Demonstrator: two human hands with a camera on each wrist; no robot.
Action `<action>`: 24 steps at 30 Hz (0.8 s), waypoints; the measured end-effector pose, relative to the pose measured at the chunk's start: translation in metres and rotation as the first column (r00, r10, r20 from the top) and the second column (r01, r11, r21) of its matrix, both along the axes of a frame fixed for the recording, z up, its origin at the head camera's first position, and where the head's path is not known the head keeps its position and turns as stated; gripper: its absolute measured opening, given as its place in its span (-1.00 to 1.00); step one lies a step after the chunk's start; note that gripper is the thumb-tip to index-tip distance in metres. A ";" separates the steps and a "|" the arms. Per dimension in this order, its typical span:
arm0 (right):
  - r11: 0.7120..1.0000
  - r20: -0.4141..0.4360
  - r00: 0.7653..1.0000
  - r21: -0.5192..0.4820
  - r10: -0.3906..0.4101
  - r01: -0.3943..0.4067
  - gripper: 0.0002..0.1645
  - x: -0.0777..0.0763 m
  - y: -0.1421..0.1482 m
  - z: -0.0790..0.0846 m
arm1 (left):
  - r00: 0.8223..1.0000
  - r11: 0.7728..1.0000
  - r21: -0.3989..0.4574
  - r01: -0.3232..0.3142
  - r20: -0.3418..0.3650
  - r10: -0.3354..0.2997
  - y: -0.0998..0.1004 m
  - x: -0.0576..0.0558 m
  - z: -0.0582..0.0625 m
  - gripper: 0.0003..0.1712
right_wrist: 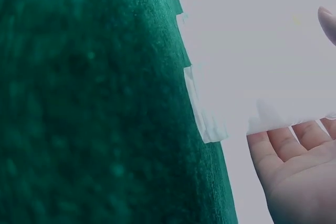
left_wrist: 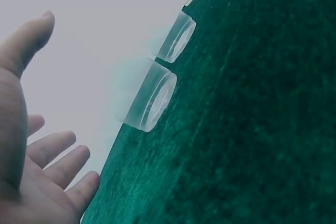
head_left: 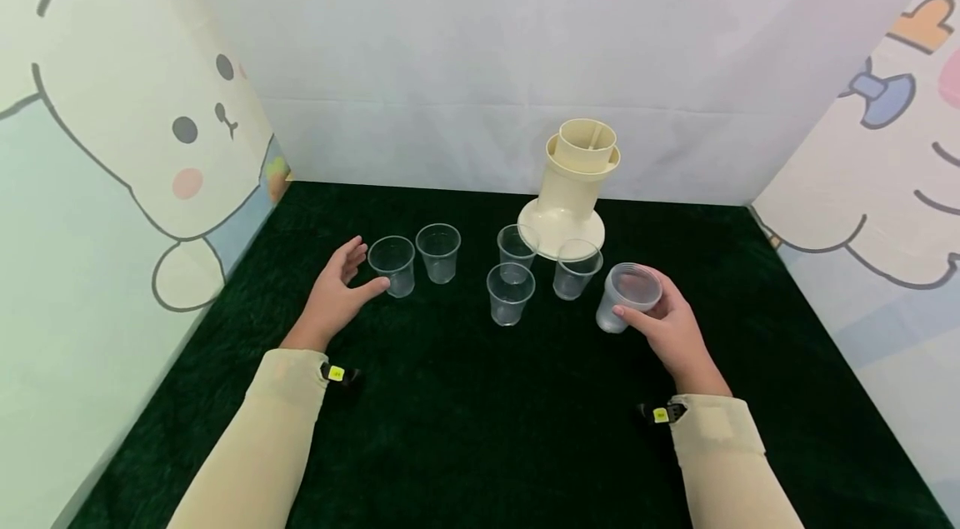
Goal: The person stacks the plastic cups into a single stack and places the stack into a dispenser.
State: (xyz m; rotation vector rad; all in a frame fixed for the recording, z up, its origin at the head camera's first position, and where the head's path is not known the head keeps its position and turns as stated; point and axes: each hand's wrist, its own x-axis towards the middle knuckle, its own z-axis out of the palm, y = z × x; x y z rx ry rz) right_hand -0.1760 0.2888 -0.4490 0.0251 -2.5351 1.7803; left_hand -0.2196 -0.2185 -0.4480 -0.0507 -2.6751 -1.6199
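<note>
My right hand (head_left: 675, 335) grips a stack of clear plastic cups (head_left: 617, 308), thumb on the near side and fingers round the back. In the right wrist view the fingers (right_wrist: 289, 142) lie along the cups, which are washed out by glare. My left hand (head_left: 335, 296) is spread beside the leftmost single cup (head_left: 397, 266), its thumb close to the cup's side. The left wrist view shows a gap between this hand (left_wrist: 52, 177) and the nearest cup (left_wrist: 149, 98). Another cup (head_left: 439, 254) stands just right of the leftmost one.
Between the hands stand a near cup (head_left: 510, 300), a cup behind it (head_left: 516, 239) and one to the right (head_left: 573, 279). A cream plastic stand (head_left: 567, 194) with a round base is behind them. Dark green cloth (head_left: 480, 421) covers the table; a white backdrop (head_left: 480, 29) rises behind.
</note>
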 end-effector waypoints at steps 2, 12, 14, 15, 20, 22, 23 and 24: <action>1.000 -0.003 1.000 -0.010 0.003 -0.003 -0.11 0.000 0.000 -0.001 | 1.000 1.000 0.002 0.002 -0.002 -0.002 0.001 -0.001 0.000 0.14; 0.999 -0.011 1.000 -0.033 0.015 -0.015 -0.14 0.002 0.000 -0.002 | 0.998 1.000 0.017 0.016 0.060 -0.017 0.004 -0.007 0.001 0.09; 0.999 -0.009 1.000 -0.029 0.014 -0.014 -0.14 0.002 0.001 -0.002 | 0.997 1.000 0.020 0.022 0.069 -0.024 0.004 -0.010 0.000 0.08; 1.000 -0.008 1.000 -0.027 0.014 -0.014 -0.14 0.002 0.001 -0.002 | 0.997 0.999 0.022 0.026 0.071 -0.028 0.005 -0.011 0.000 0.08; 1.000 -0.007 1.000 -0.026 0.014 -0.014 -0.14 0.001 0.001 -0.002 | 0.997 0.998 0.036 0.046 0.068 -0.048 0.008 -0.015 -0.002 0.05; 0.999 -0.010 1.000 -0.028 0.018 -0.018 -0.15 0.001 0.001 -0.002 | 0.996 0.998 0.038 0.050 0.069 -0.052 0.009 -0.016 -0.002 0.04; 0.999 -0.013 1.000 -0.031 0.020 -0.021 -0.16 0.001 0.001 -0.003 | 0.996 0.998 0.040 0.051 0.069 -0.054 0.010 -0.016 -0.002 0.03; 0.999 -0.016 1.000 -0.036 0.023 -0.023 -0.16 0.000 0.001 -0.003 | 0.996 0.998 0.042 0.052 0.069 -0.055 0.010 -0.016 -0.002 0.03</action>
